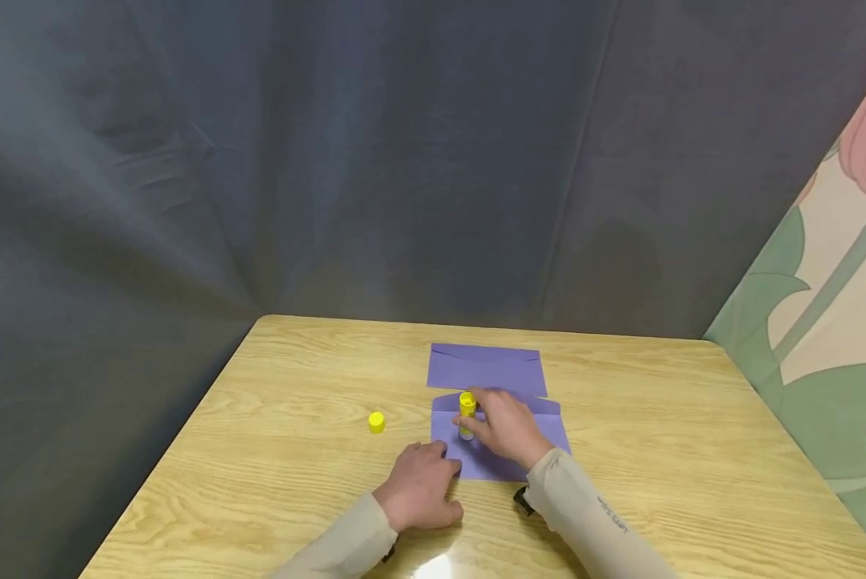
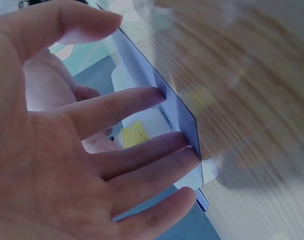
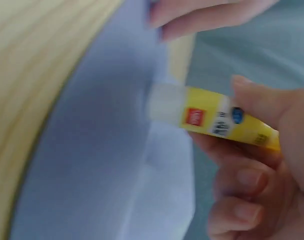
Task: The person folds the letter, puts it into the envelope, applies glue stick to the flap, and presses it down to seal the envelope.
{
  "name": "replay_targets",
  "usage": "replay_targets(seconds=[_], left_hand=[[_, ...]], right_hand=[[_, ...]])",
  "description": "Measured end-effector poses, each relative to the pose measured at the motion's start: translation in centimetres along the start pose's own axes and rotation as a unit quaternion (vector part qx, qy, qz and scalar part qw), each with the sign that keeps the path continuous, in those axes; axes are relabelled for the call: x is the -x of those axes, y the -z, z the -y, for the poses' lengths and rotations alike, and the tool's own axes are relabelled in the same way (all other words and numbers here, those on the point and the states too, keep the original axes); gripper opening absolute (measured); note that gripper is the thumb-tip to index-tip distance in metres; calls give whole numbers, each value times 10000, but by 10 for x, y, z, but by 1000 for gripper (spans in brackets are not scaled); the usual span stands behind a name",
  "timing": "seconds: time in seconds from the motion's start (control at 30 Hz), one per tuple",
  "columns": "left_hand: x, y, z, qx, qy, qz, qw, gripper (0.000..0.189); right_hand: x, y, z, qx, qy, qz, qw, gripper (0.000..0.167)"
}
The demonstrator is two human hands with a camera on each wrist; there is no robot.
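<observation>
A yellow glue stick (image 1: pixel 467 404) stands nearly upright, white end down, over a purple envelope (image 1: pixel 498 468) whose flap is spread out at the far side. My right hand (image 1: pixel 508 426) pinches the stick between thumb and fingers. In the right wrist view, the white end of the glue stick (image 3: pixel 217 117) meets the blurred purple paper; exact contact is hard to tell. My left hand (image 1: pixel 420 486) rests at the envelope's near left, and the left wrist view shows its extended fingertips touching the envelope's edge (image 2: pixel 184 122).
Just beyond lies a second purple envelope (image 1: pixel 486 370). A yellow cap (image 1: pixel 377 423) sits on the wooden table (image 1: pixel 281 450) to the left. Dark curtain (image 1: pixel 418 161) hangs behind the table, and a flower-patterned surface (image 1: pixel 838 338) borders it on the right.
</observation>
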State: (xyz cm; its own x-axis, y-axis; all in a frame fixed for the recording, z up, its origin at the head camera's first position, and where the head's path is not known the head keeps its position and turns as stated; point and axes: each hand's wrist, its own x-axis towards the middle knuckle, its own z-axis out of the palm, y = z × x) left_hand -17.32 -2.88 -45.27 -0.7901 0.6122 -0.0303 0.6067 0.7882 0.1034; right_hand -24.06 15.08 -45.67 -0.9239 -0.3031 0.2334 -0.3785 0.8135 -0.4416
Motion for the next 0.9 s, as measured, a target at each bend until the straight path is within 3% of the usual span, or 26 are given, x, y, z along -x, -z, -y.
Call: replay_targets(seconds=[0.23,0.43,0.57,0.8,0.9], left_hand=[[4,-3,4,108,71,-31,9999,41],[2,-5,1,131,114,20,9998,36],[-1,-5,1,40,100,47,9999,26],[-3,-3,-1,-86,54,23,9999,25],[-5,-4,-3,-121,53,-81,9999,23]], right_hand=[[-4,-9,4,-105,143,23,9998,23],[-3,-5,3,56,-178,95,9998,27],[-2,-4,3,-217,-130,270,9993,23],[1,0,0,123,-404,-93,9991,26],[5,4,-7,-127,-306,-3,9995,23]])
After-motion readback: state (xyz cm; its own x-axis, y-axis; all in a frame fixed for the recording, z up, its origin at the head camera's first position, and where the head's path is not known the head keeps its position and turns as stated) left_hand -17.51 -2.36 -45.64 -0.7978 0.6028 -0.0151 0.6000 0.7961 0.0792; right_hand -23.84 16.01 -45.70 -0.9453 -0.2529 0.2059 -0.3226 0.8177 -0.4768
